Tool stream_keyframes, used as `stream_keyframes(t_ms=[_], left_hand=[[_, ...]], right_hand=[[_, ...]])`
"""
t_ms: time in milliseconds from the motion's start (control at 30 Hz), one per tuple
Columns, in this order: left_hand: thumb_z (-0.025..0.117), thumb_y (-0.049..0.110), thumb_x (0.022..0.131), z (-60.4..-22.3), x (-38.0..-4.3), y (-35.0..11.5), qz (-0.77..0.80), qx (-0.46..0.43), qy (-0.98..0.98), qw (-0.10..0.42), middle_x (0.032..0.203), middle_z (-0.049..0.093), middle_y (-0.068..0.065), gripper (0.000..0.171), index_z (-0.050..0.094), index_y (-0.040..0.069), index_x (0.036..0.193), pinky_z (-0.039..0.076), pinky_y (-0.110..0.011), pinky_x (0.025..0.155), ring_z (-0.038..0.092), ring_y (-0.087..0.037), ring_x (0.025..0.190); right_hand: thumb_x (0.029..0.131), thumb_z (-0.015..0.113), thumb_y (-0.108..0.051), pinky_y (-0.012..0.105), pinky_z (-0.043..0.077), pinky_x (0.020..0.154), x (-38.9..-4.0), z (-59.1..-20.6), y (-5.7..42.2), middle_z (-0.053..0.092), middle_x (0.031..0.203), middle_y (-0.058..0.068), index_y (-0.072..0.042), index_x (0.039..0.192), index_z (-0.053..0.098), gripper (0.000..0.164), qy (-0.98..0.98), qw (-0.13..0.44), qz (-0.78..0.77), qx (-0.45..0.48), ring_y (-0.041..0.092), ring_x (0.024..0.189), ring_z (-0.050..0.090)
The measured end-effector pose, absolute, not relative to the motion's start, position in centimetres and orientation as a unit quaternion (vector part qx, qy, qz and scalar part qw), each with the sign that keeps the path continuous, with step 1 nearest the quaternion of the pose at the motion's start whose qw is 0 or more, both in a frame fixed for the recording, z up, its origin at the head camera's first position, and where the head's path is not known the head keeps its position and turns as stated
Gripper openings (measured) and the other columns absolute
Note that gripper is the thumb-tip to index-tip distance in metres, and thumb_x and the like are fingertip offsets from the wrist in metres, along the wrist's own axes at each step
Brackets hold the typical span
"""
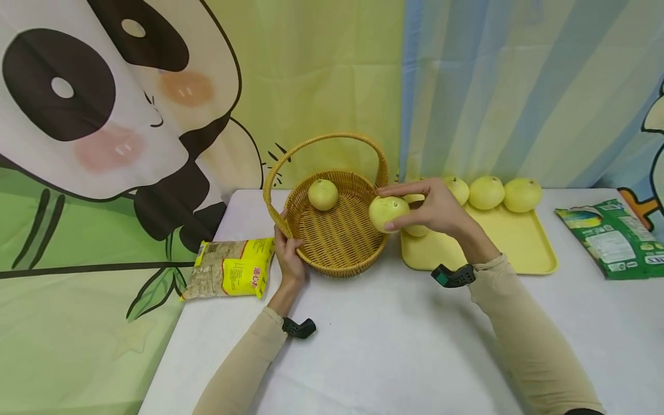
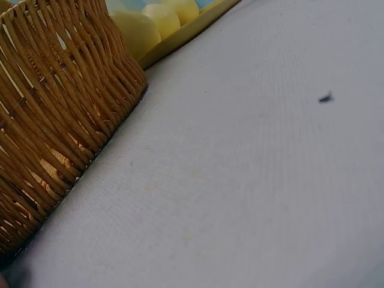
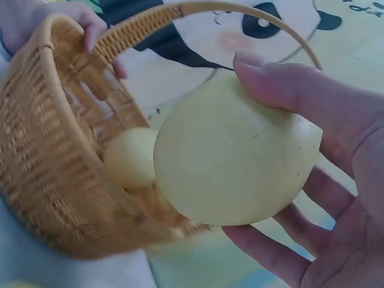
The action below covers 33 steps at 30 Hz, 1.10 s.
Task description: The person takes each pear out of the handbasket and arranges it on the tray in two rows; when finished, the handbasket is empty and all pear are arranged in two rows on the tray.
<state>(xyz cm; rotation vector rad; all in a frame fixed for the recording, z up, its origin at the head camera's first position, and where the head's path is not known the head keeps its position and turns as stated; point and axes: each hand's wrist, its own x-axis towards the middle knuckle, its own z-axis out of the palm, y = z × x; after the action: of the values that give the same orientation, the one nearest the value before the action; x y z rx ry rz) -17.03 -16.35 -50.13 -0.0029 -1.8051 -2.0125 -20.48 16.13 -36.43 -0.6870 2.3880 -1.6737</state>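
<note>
A pale yellow pear is gripped in my right hand, between thumb and fingers. It is held up beside the right rim of a woven wicker basket with a tall arched handle. Inside the basket, toward the back left, lies another pear, partly hidden by the held one in the right wrist view. My left hand holds the basket's left side at the handle's base, thumb and fingers around the rim. Only the basket's outer wall shows close in the left wrist view.
To the right, a yellow tray bears several pears, some partly behind my right hand. A yellow bag of grains lies left of the basket. At the far right lies a green packet. A printed curtain hangs behind the table.
</note>
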Motion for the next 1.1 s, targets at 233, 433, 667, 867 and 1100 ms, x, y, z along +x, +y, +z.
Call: stream_keyframes(t_ms=[233,433,667,867,1100], left_hand=[[0.04,0.006,0.082,-50.2,-17.1,-16.3,-0.729,-0.003,-0.648,0.219,0.17,0.035,-0.006,0.081,0.038,0.013,0.162,0.022,-0.051,0.128,0.032,-0.03,0.157],[0.04,0.006,0.083,-50.2,-17.0,-16.2,-0.736,-0.002,-0.641,0.218,0.169,0.036,-0.007,0.08,0.038,0.013,0.162,0.026,-0.048,0.125,0.035,-0.032,0.155],[0.04,0.006,0.082,-50.3,-17.1,-16.3,-0.737,-0.005,-0.64,0.215,0.17,0.035,-0.007,0.081,0.037,0.013,0.163,0.026,-0.048,0.125,0.034,-0.034,0.155],[0.039,0.006,0.083,-50.1,-17.1,-16.2,-0.738,-0.005,-0.641,0.212,0.169,0.036,-0.007,0.08,0.036,0.012,0.162,0.028,-0.049,0.123,0.036,-0.036,0.153],[0.039,0.006,0.083,-50.2,-17.0,-16.3,-0.741,-0.004,-0.637,0.212,0.169,0.036,-0.007,0.079,0.037,0.014,0.162,0.027,-0.05,0.124,0.035,-0.035,0.154]], right_hand=[[0.072,0.098,-0.014,0.024,0.059,0.087,-19.7,-35.9,19.9,0.075,0.134,0.0,-0.013,0.128,0.079,0.06,0.807,0.044,-0.561,-0.179,0.007,0.136,0.059],[0.074,0.097,-0.01,0.02,0.055,0.093,-19.3,-36.3,23.0,0.075,0.134,0.001,-0.012,0.13,0.078,0.06,0.818,0.02,-0.56,-0.13,0.006,0.132,0.062],[0.075,0.097,-0.017,0.014,0.051,0.092,-19.3,-38.2,26.0,0.074,0.136,-0.005,-0.015,0.135,0.075,0.063,0.845,0.024,-0.53,-0.07,0.023,0.149,0.049],[0.076,0.097,-0.027,0.035,0.049,0.104,-19.5,-40.0,27.5,0.069,0.145,0.001,-0.019,0.137,0.074,0.067,0.864,0.028,-0.502,-0.039,0.026,0.147,0.049],[0.074,0.098,-0.033,0.05,0.041,0.111,-19.8,-41.6,28.1,0.062,0.152,0.014,-0.015,0.136,0.074,0.069,0.861,0.038,-0.507,-0.018,0.03,0.147,0.049]])
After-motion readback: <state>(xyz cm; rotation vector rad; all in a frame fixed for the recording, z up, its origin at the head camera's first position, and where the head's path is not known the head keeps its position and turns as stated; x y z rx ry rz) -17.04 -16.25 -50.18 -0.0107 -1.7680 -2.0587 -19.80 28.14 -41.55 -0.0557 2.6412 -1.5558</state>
